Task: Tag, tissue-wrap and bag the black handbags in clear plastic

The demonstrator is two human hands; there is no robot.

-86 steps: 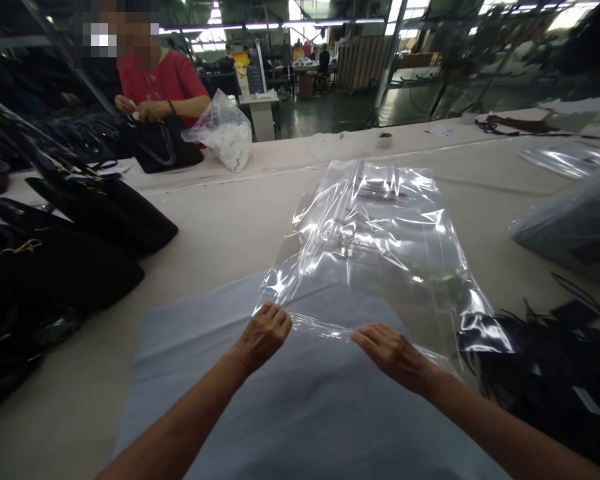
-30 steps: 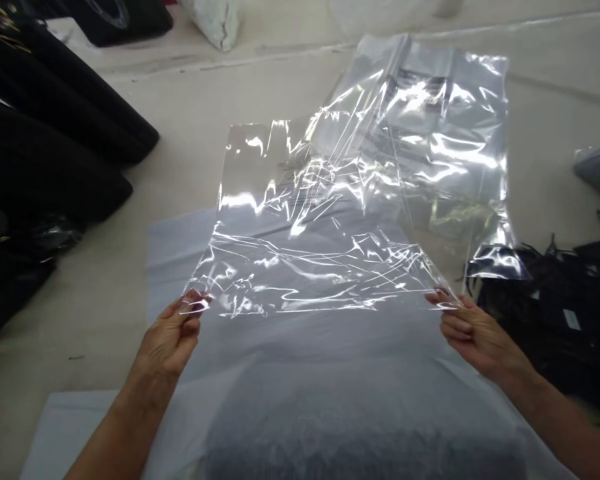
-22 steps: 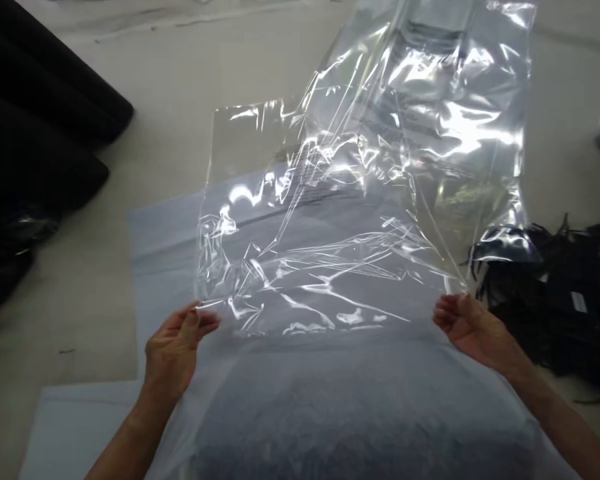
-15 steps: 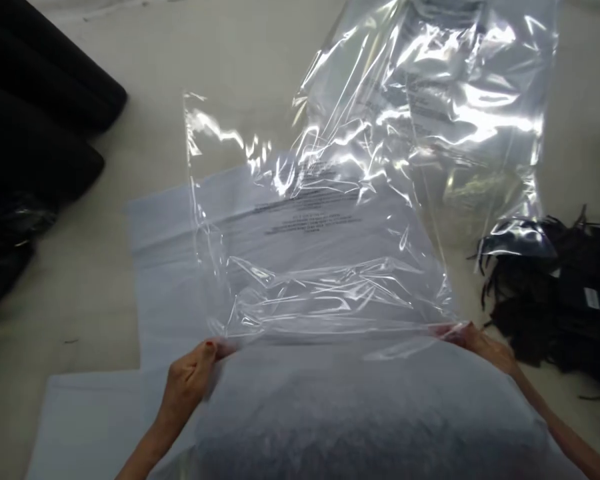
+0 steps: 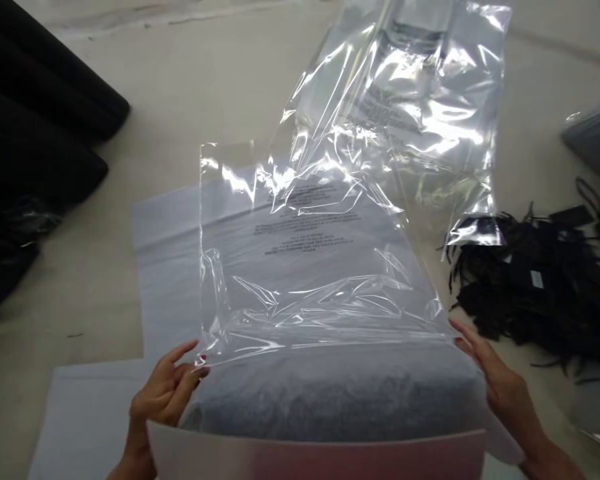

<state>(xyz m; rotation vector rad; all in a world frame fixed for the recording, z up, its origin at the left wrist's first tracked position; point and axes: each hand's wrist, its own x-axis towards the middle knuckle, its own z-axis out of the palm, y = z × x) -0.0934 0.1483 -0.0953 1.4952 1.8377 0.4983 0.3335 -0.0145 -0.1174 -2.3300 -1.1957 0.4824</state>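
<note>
A clear plastic bag (image 5: 305,267) with small printed text lies in front of me, its mouth facing me. My left hand (image 5: 163,390) pinches the near left corner between thumb and fingers. At the opposite corner, my right hand (image 5: 497,383) holds the edge, fingertips partly hidden by the film. Between my hands, a grey folded fabric item (image 5: 330,403) shows through white tissue paper (image 5: 360,357), its far end at the bag's mouth. Closest to me, a pale board edge with a reddish lower part (image 5: 315,453) covers the near side of the bundle.
More clear bags (image 5: 430,120) lie beyond, glossy and overlapping. Black tags with cords (image 5: 535,287) are heaped at right. Dark folded items (image 5: 35,133) stand at left. White paper sheets (image 5: 95,413) lie under the bag, and a wrapped grey item (image 5: 597,143) sits far right.
The bag's mouth has come slightly nearer to me, over the bundle's far end. The pale board edge has come into view at the bottom. Both hands have shifted slightly outward and lower.
</note>
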